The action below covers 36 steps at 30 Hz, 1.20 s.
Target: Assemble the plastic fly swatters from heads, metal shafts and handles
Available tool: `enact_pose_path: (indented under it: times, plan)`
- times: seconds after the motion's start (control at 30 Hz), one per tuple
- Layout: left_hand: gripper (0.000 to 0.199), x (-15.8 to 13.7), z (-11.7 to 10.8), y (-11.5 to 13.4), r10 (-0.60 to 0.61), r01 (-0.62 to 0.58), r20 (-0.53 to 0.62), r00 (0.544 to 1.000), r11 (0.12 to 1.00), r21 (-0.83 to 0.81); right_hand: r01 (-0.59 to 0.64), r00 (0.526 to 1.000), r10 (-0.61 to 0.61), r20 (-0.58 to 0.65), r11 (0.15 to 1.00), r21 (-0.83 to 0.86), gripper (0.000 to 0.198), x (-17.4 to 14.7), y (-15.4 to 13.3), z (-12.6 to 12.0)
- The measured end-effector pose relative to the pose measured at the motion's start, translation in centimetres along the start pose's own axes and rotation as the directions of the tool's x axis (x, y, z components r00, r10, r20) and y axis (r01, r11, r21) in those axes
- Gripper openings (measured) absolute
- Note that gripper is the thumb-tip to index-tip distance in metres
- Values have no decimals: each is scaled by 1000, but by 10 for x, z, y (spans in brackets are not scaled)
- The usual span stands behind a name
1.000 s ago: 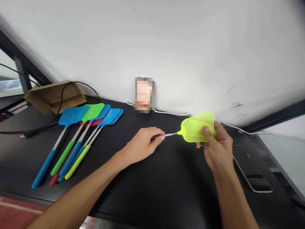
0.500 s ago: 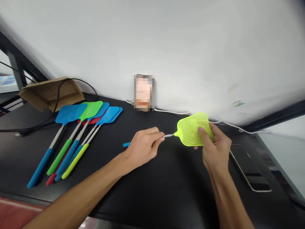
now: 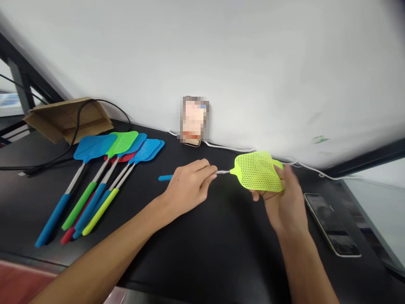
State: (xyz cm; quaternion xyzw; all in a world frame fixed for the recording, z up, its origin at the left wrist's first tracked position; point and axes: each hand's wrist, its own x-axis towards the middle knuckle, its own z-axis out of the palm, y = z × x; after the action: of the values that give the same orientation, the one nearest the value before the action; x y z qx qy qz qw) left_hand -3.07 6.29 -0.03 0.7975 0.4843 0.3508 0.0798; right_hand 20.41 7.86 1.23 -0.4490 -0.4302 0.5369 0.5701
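Note:
My left hand [image 3: 191,181] is closed around the metal shaft of a fly swatter with a yellow-green mesh head [image 3: 257,171]. A blue handle end [image 3: 165,177] sticks out on the left side of this hand. My right hand [image 3: 286,200] holds the head at its far right edge, fingers beneath the mesh and the thumb blurred at the edge. Another yellow-green edge [image 3: 277,164] shows behind the head, so a second head may lie under it. To the left, several fly swatters with blue, green and red heads [image 3: 95,147] lie overlapping on the black table.
An open cardboard box [image 3: 68,120] stands at the back left, with a black cable [image 3: 78,118] across it. A blurred-out upright object [image 3: 193,120] leans on the white wall. A white cable [image 3: 228,148] runs along the wall. A phone [image 3: 330,226] lies at the right.
My right thumb has come off the mesh face and moved to the head's right edge. A second yellow-green edge now shows there. My left hand keeps its grip on the shaft.

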Motion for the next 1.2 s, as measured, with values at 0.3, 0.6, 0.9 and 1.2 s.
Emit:
enact_pose_path:
  times: [0.3, 0.6, 0.9, 1.2]
  plan:
    - [29, 6, -7, 16, -142, 295, 338, 930, 837, -461, 25, 990, -41, 138, 993, 116, 28, 0, 2, 5]
    - [27, 1, 7, 21, -184, 316, 293, 938, 802, -507, 209, 978, -209, 14, 978, 19, 18, -8, 9, 18]
    - [20, -10, 15, 28, -75, 85, 46, 996, 953, -291, 235, 907, -314, -281, 930, -282, 23, -22, 25, 25]
    - [18, -4, 11, 29, -232, 240, 65, 970, 898, -369, 81, 996, -68, 65, 972, -222, 34, -30, 28, 37]
